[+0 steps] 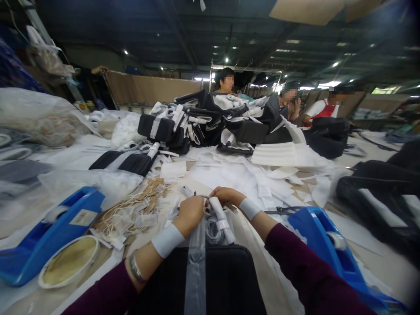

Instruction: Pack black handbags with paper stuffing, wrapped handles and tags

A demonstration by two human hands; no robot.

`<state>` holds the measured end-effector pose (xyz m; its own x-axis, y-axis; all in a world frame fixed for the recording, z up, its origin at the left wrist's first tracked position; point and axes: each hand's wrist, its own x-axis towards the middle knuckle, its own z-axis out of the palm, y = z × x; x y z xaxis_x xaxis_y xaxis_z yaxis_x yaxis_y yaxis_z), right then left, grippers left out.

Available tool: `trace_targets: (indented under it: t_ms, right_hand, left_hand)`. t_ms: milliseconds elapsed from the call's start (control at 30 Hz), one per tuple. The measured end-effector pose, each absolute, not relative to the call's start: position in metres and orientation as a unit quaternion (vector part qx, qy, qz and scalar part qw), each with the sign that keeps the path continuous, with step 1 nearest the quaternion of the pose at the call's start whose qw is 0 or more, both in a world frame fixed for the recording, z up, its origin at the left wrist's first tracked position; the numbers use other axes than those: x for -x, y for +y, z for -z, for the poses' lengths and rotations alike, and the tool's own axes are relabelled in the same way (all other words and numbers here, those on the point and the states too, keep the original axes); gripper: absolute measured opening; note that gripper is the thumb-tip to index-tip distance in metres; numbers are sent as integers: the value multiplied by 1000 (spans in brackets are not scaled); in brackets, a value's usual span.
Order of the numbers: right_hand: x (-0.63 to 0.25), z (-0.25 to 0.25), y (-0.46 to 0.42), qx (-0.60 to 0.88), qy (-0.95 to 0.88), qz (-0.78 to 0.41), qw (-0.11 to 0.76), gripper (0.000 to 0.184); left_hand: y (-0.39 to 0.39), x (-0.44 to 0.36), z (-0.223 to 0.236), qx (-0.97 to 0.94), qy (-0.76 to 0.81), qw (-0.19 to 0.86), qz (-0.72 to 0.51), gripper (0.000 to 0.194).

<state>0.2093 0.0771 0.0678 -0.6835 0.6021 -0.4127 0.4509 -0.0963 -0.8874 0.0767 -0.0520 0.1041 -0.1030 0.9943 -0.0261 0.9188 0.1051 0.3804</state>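
Observation:
My left hand [190, 211] and my right hand [226, 196] meet over the far end of a black fabric piece [226, 280] with a grey strip [196, 267] running down its middle. Both hands are closed, pinching a white rolled strap [222, 218] and the bunched cloth beneath it. White bands wrap both wrists, and a metal bracelet sits on my left forearm.
Blue tape dispensers stand left [49, 232] and right [328, 249]. A roll of tape [68, 261] lies front left beside a pile of tan tags with strings [131, 210]. Scissors [284, 210] lie right of my hands. Black-and-white garments [197, 124] are heaped behind; three people sit beyond.

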Motion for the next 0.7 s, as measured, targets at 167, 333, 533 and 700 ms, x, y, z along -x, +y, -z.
trace_targets:
  t_ms: [167,333,533,700]
  right_hand:
    - [-215,-62,83,334,-658,-675,0,18]
    - [-221,-62,86,299,-644,-704,-9,14]
    - [-229,-80,90,287,-611,-738,5,25]
    - [-234,-102,93,283,-551,-778,108,19]
  left_hand:
    - [-45,-80,-108,-647,743,127,-117,24]
    - [-46,-84,-107,-631,752,121,-148,21]
    - [-55,-75,-112,-615,731,145,-258,18]
    - [-53,-62,-105,-555,683,242,-409,15]
